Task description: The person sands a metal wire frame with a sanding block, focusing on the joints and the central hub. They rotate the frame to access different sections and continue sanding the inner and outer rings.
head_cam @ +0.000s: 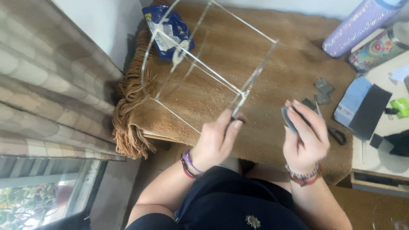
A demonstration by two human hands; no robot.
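Surface: brown fringed rug (pixel 272 81) is covering the table across the centre of the frame; curtain (pixel 47 85) is hanging at left.
Left hand: left hand (pixel 215 140) is pinching the lower corner of the wire frame (pixel 204 64) between thumb and fingers, closed tight on it.
Frame: white wire lampshade frame is sitting tilted over the rug, upper centre; its top edge is running out of the frame.
Right hand: right hand (pixel 304 136) is curling around a small dark flat piece (pixel 289 119); the kind of piece is hard to make out.
Hidden: scissors (pixel 337 135) are lying partly behind the right hand.
Packages: blue-and-white bag (pixel 168 30) is lying upper left under the frame; lilac glitter roll (pixel 362 25) is cut off at upper right; blue pad (pixel 353 100) is lying at right.
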